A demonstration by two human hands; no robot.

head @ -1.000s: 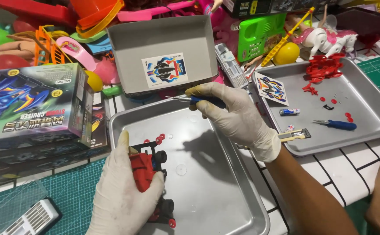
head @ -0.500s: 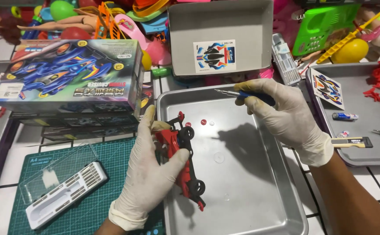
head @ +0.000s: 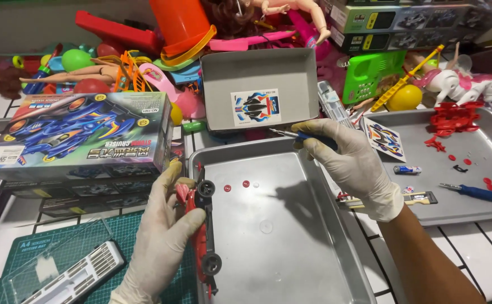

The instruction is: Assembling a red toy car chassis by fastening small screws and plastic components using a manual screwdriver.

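Red toy car now lower, upright

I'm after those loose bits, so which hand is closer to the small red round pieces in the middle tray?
Left. The left hand holds the red toy car just beside the small red round pieces; the right hand holds a screwdriver farther right.

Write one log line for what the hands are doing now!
left hand: holds red toy car | right hand: holds blue-handled screwdriver | below: silver metal tray

Toy car: red, black wheels. Screwdriver: blue handle. Trays: plain silver. Cutting mat: green, white grid. Gloves: white.
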